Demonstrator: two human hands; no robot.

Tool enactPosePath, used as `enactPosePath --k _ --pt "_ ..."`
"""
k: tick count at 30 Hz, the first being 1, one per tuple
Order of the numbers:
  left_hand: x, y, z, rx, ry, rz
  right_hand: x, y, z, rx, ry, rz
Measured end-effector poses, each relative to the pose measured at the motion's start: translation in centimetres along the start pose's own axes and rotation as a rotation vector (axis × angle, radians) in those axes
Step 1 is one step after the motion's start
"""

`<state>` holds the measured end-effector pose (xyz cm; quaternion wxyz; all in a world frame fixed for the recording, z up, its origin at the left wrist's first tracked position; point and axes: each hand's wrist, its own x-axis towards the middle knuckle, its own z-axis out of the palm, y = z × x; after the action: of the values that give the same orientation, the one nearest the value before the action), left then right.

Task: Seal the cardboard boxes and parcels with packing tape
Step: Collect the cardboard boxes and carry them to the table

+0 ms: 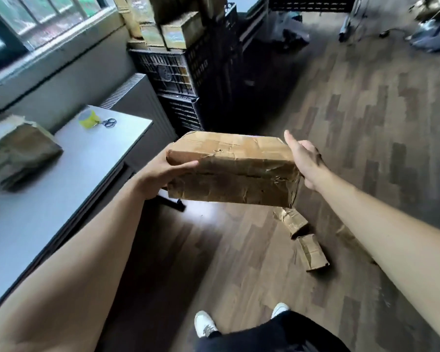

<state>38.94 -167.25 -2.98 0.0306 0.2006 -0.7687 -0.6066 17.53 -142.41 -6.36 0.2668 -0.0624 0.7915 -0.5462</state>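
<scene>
Two hands hold one cardboard box (234, 168) in the air in the head view, just past the near right edge of the grey table (61, 179) and resting on nothing. The left hand (160, 174) grips the end nearer the table, with its thumb over the top edge and its fingers out of sight underneath. The right hand (306, 161) is clamped on the end farther from the table. Its thumb points up along the top corner, its palm lies flat to the side, and its fingers bend round below, mostly hidden.

The box is dented and creased, with a wrinkled near wall and glossy tape strips crossing the top. I judge the card to be soft and tired, so the walls would likely buckle under a hard squeeze. The taped faces are probably slick. It seems safest held under the bottom corners at both ends, not by the sagging long sides. Its weight cannot be read; taking it in both hands suggests bulk more than heaviness.

A yellow tape roll (88, 118) sits on the table toward its far end, with scissors (109, 122) just beside it. A wrapped parcel (18, 153) sits on the table's window side. Two small cartons (313, 252) lie on the floor well to the right of the table, and stacked black crates (188, 72) stand beyond its far end
</scene>
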Motion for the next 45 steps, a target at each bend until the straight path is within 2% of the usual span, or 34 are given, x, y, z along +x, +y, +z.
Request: enactPosePath --k 6,10,12,18,24,31,38,45 --pt "-5.5 -4.2 -6.6 0.001 0.563 -0.023 -2.0 -3.9 9.3 0.092 -0.097 -0.159" --pt "-8.5 -7.4 -12.5 0.018 0.691 -0.079 -4.0 -5.5 16.7 0.044 -0.291 -0.263" --pt "-9.9 -9.9 -16.2 0.058 0.771 -0.152 -4.5 -6.1 20.1 -0.024 -0.328 -0.292" --pt "-13.6 -15.3 -25.4 0.137 0.881 -0.218 -7.6 -8.5 29.5 -0.134 -0.199 -0.407" --pt "-18.9 -12.6 -28.9 0.121 1.035 -0.246 -9.4 -10.6 36.6 -0.176 -0.152 -0.475" --pt "-22.9 -12.9 -33.0 0.181 1.147 -0.368 -10.4 -13.0 43.8 -0.219 -0.268 -0.440" --pt "-26.5 -15.1 -38.4 0.095 1.261 -0.457 -10.3 -15.6 52.8 -0.198 -0.516 -0.409" --pt "-27.4 -15.6 -45.1 0.144 1.442 -0.599 -8.4 -20.3 63.0 -0.093 -0.727 -0.433"
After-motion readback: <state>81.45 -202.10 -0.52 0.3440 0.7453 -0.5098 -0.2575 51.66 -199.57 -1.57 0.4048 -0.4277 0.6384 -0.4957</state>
